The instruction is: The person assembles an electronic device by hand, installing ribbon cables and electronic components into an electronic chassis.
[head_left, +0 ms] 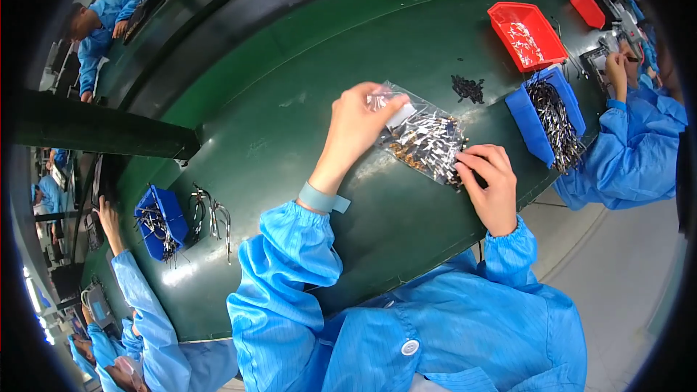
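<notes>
A clear plastic bag full of small white, silver and amber-coloured parts hangs between my two hands, just over the green table. My left hand pinches its upper end, where a white label shows through the plastic. At the lower right corner of the bag, the thumb and fingertips of my right hand close on its edge. A pale blue band circles my left wrist. Beyond the bag lies a small pile of short black pieces.
To the right stand a red bin with small white pieces and a blue bin heaped with dark cables. Another blue bin of cables and some loose cables sit at the left. Co-workers in blue sit on both sides.
</notes>
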A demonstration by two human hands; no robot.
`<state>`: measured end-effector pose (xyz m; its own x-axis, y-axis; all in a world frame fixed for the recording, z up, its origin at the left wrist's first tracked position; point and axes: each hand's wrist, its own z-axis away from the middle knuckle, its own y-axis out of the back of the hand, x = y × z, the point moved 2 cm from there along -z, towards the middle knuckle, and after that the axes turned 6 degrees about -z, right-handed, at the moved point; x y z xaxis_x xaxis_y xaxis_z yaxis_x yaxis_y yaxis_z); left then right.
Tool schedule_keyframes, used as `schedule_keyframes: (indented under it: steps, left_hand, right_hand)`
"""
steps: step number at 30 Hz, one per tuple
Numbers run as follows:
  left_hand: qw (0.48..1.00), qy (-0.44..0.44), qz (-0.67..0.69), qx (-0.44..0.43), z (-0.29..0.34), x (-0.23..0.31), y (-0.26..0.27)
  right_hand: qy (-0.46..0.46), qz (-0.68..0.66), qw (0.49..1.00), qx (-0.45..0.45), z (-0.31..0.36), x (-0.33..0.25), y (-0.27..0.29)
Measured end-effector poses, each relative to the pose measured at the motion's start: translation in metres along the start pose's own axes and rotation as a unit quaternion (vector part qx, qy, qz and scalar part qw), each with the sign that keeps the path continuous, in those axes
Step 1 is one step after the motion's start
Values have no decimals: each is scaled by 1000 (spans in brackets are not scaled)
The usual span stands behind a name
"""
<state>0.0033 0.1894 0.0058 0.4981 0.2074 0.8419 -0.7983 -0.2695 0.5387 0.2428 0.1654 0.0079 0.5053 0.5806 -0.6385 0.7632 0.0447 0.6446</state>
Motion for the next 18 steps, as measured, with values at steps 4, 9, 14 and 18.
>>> schedule_keyframes:
  steps: [4, 9, 14, 18]
  left_hand:
    - [994, -84, 7, -73, 9, 2, -13]
    - [990, -31, 61, -126, 8, 4, -16]
    - [982, -33, 95, -163, 3, 0, -19]
    - [976, -25, 158, -149, 0, -3, -22]
  right_hand:
    - [-7, -41, 999, 20, 1, 1, -5]
    - [30, 52, 998, -5, -6, 2, -4]
    - [43, 134, 985, -98, -32, 5, -5]
    - [43, 136, 984, -107, -42, 6, -11]
